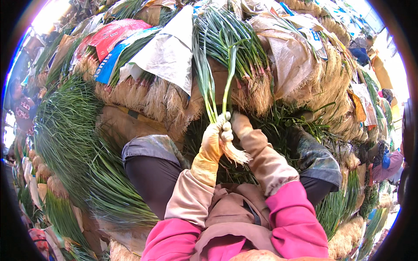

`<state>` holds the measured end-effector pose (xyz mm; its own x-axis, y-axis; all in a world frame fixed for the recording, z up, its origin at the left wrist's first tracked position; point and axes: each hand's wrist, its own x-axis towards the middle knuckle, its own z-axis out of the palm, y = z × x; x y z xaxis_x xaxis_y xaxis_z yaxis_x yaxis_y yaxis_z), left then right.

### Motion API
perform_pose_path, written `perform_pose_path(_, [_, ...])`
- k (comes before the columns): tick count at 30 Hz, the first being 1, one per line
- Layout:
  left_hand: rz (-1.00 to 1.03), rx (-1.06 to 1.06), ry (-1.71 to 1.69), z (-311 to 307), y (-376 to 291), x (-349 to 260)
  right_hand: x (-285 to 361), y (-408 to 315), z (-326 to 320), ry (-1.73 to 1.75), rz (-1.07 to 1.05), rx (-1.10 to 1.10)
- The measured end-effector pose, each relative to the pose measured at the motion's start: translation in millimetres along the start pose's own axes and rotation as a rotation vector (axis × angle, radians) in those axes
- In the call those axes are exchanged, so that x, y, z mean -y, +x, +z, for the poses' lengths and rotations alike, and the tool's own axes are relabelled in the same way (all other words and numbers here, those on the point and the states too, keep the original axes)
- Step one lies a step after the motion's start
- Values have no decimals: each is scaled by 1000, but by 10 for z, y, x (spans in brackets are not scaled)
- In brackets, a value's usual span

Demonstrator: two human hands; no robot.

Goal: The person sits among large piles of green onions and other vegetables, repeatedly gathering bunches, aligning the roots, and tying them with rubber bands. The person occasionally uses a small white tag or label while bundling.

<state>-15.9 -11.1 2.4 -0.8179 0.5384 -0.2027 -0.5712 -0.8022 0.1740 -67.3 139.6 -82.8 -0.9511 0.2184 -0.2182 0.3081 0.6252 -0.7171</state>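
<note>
My left hand [215,132], in a yellowed work glove with pale fingers, is closed around a few green garlic stalks [225,94]. Their long flat leaves point away from me, and their pale roots [236,154] hang out below the fist towards my right forearm. Close beside it is my right hand [241,124], gloved too and lower down; its fingers are hidden, so its grip does not show. Just beyond both hands, a bundle of green garlic [241,49] lies with its pinkish stem ends and roots towards me. Loose leaves [277,122] cover the ground between my knees.
Rooted bundles [147,98] under a white sack [166,49] and a red sack [114,36] form a bank ahead. A heap of green leaves [65,130] rises at my left. More roots [336,78] stand at right. Other people [24,107] are at both rims.
</note>
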Motion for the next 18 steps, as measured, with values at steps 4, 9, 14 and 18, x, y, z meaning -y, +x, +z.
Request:
perform_pose_path(4, [207,293,-153,91,-190,-165,60,-141,-247,-1037,-202,641])
perform_pose_path(9, [248,-124,149,-18,-49,-32,1037,336,-429,-624,-310,-368])
perform_pose_path(14, [230,-221,248,-101,191,55,689,445,-497,-609,-396,-352])
perform_pose_path(18, [267,-277,337,-353,266,103,750,-455,-640,-455,-471,-69])
